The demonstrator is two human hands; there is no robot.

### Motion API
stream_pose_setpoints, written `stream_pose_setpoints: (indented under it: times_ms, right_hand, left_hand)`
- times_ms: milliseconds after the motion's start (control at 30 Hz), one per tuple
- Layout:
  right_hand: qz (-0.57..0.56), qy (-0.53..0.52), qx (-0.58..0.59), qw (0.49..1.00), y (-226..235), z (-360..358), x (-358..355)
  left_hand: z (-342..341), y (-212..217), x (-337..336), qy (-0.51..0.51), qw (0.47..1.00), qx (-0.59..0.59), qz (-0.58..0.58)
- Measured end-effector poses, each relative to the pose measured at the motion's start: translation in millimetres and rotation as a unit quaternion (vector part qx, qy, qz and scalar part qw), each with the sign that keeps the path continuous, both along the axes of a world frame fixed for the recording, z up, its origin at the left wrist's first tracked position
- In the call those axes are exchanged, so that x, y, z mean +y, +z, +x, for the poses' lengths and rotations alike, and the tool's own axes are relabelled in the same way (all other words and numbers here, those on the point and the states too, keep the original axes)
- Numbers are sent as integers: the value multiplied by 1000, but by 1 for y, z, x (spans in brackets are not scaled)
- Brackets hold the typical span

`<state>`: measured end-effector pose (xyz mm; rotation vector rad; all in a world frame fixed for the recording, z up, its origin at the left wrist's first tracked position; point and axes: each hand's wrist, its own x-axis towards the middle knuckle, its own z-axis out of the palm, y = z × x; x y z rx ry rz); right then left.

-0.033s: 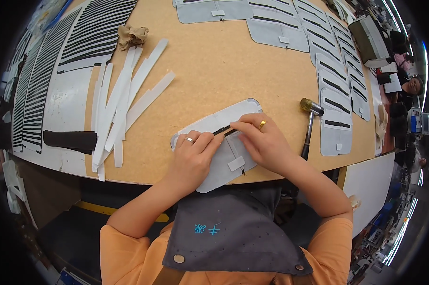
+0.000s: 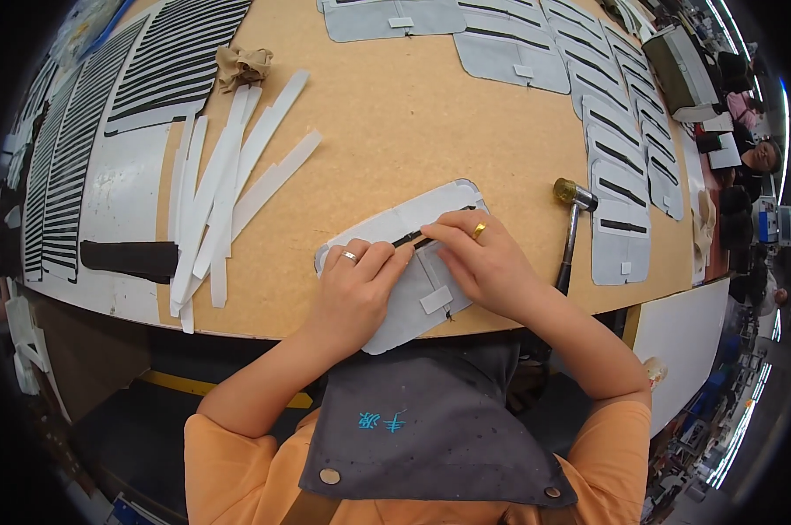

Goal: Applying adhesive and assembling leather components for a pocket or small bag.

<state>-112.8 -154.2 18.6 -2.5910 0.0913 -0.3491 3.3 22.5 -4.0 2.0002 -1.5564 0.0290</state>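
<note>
A grey rounded panel (image 2: pixel 395 306) lies tilted at the table's near edge, partly hanging over it. It has a pale upper band, a small white tag (image 2: pixel 435 300) and a narrow black strip (image 2: pixel 407 238) running across it. My left hand (image 2: pixel 354 289), wearing a silver ring, rests on the panel's left part, with thumb and fingertips closed against the strip. My right hand (image 2: pixel 490 262), wearing a gold ring, pinches the strip a little farther right. Both sets of fingertips almost meet. The hands cover the strip's ends in part.
White strips (image 2: pixel 229 188) lie fanned out at left, near a crumpled brown piece (image 2: pixel 244 66), a dark folded piece (image 2: pixel 129 259) and sheets of black strips (image 2: pixel 177 66). A hammer (image 2: pixel 572 227) lies right of my hands. Several finished-looking grey panels (image 2: pixel 621 254) overlap along the right.
Hardly anything differs. My right fingers have shifted slightly up and left, and a bit more of the black strip shows beyond them.
</note>
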Motion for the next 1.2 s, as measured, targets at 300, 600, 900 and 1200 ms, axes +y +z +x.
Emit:
stream_pose_setpoints:
  times_ms: [300, 600, 900, 1200]
  right_hand:
    - [-246, 52, 36, 967, 11, -10, -15]
    - [3, 29, -4, 1000, 0, 5, 24]
    - [-144, 81, 29, 986, 2, 7, 33]
    - [-120, 149, 8, 982, 1, 18, 42]
  left_hand:
    - [-1, 8, 1, -1, 998, -43, 37]
    - [0, 7, 18, 41, 998, 34, 15]
    - [-1, 17, 48, 44, 994, -57, 82]
    - [0, 16, 63, 56, 996, 13, 63]
